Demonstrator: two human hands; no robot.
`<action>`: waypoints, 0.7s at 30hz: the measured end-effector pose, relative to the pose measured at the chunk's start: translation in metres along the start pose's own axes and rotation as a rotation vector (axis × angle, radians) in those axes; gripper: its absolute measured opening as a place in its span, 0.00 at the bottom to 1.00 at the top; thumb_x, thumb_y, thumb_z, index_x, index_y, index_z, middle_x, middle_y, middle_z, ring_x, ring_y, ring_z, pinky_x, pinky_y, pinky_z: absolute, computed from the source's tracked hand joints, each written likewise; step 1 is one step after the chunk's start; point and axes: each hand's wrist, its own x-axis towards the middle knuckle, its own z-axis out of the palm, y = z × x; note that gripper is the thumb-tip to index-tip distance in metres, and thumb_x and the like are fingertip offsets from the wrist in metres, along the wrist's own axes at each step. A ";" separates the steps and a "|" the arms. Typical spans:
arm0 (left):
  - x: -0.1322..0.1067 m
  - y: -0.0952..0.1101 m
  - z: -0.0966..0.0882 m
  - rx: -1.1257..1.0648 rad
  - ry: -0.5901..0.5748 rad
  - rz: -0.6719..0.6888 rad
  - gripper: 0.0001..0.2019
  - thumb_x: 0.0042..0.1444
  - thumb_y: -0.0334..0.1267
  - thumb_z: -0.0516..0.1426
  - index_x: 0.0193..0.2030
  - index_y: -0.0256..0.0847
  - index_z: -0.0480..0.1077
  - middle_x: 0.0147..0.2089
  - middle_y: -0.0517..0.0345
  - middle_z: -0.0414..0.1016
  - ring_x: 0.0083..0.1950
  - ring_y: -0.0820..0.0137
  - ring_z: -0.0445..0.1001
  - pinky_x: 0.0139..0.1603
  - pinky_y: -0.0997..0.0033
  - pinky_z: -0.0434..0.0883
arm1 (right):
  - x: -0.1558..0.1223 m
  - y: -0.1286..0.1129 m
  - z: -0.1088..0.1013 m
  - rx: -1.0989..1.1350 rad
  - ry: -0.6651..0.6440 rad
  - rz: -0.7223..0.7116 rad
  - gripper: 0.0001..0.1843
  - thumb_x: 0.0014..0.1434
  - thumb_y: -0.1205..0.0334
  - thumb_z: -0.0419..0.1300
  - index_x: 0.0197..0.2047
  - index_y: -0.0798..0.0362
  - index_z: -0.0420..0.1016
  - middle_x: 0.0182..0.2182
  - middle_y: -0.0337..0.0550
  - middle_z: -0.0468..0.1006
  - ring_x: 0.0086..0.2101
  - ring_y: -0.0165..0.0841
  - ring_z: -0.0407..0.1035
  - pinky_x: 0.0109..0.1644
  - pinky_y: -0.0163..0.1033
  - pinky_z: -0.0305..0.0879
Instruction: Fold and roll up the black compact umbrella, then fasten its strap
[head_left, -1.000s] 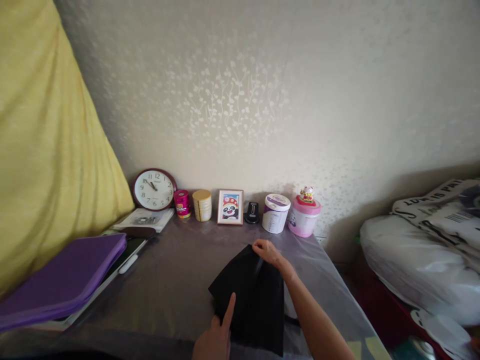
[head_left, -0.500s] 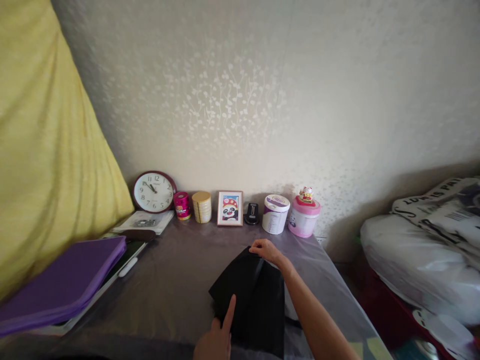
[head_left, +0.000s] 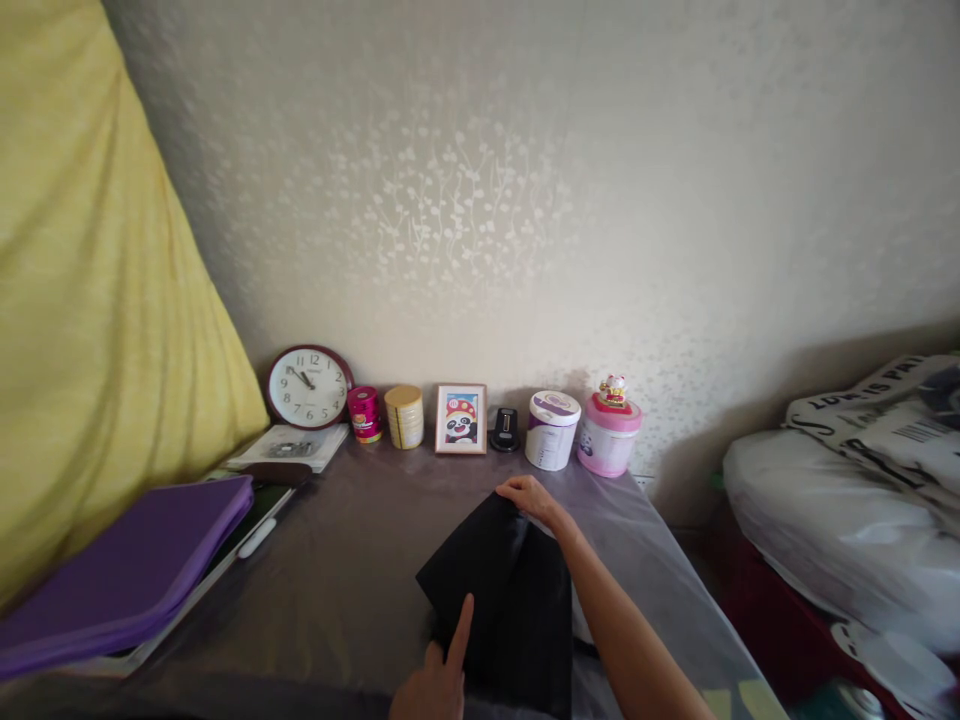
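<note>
A black, thin, fabric-like piece (head_left: 517, 620), perhaps a flat bag, lies on the table in front of me, its left part folded or lifted at a slant. At its top corner my right hand (head_left: 529, 497) is closed, thumb and fingers pinching the edge. My left hand (head_left: 439, 675) is low at the piece's left side, index finger stretched out over the black surface and the other visible finger bent. Its thumb is hidden, and I see nothing held in it. Part of a dark strap (head_left: 585, 648) shows beside my right forearm.
Along the wall stand a clock (head_left: 309, 388), a pink can (head_left: 364, 415), a yellow-lidded jar (head_left: 404, 418), a panda picture frame (head_left: 460, 420), a small black object (head_left: 505, 430) and two tubs (head_left: 553, 432). A purple folder (head_left: 127, 570) lies left; bulky plastic-wrapped items (head_left: 825, 520) sit right.
My right hand has shifted very slightly left with the corner of the black piece. The left hand stays almost in place; the whole view has moved a little.
</note>
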 end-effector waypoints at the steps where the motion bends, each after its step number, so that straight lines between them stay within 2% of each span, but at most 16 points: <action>1: 0.000 0.000 0.001 0.002 0.004 -0.002 0.33 0.56 0.28 0.42 0.62 0.55 0.27 0.42 0.53 0.70 0.35 0.70 0.73 0.29 0.77 0.61 | 0.002 0.000 0.001 -0.015 0.006 0.000 0.18 0.53 0.53 0.51 0.23 0.57 0.72 0.14 0.32 0.61 0.19 0.24 0.55 0.22 0.29 0.50; 10: 0.004 -0.004 0.004 -0.081 -0.023 0.010 0.32 0.57 0.30 0.42 0.64 0.50 0.28 0.44 0.52 0.69 0.35 0.71 0.73 0.29 0.77 0.60 | 0.010 -0.005 0.017 -0.264 0.076 0.027 0.12 0.53 0.55 0.54 0.28 0.51 0.76 0.25 0.37 0.75 0.29 0.29 0.67 0.32 0.31 0.56; 17: 0.004 -0.003 0.008 -0.040 0.029 -0.031 0.30 0.56 0.31 0.43 0.65 0.44 0.34 0.46 0.49 0.70 0.35 0.70 0.73 0.30 0.77 0.62 | 0.004 -0.009 0.029 -0.466 0.140 0.067 0.07 0.51 0.59 0.57 0.29 0.48 0.75 0.29 0.41 0.77 0.33 0.34 0.70 0.35 0.34 0.59; 21: 0.002 -0.004 0.008 -0.072 0.001 -0.026 0.30 0.56 0.32 0.42 0.65 0.41 0.34 0.49 0.47 0.69 0.36 0.69 0.73 0.31 0.76 0.63 | -0.001 -0.014 0.025 -0.521 0.216 0.053 0.07 0.54 0.61 0.55 0.30 0.50 0.74 0.32 0.44 0.76 0.35 0.34 0.70 0.37 0.36 0.60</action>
